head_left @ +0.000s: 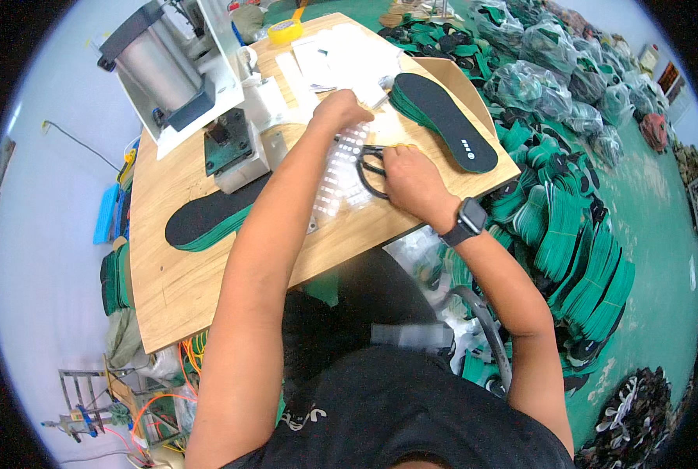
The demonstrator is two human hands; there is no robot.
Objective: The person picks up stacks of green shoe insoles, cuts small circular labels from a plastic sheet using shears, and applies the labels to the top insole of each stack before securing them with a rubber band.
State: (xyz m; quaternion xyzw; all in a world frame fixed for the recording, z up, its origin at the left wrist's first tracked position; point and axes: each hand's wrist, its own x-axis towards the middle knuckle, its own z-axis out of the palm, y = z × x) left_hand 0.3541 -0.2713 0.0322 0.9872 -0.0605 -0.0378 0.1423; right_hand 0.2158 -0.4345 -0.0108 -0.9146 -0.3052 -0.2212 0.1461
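Note:
My left hand (pixel 339 113) reaches across the table with its fingers closed at the top of a clear sheet (pixel 338 177) dotted with rows of small white marks. The sheet hangs down along the tabletop beside my left forearm. My right hand (pixel 416 181), with a dark watch on the wrist, is closed on a pair of scissors (pixel 362 166); their black handle loops show left of my fingers, and the blades are hidden. To the right lies a stack of black-topped green insoles (pixel 446 125). Another insole stack (pixel 208 216) lies left, partly behind my left forearm.
A press machine (pixel 161 74) with a metal cylinder stands at the table's back left. White papers (pixel 349 56) and a yellow tape roll (pixel 285 31) lie at the far side. Bundled green insoles (pixel 564 234) and filled plastic bags (pixel 552 55) crowd the floor on the right.

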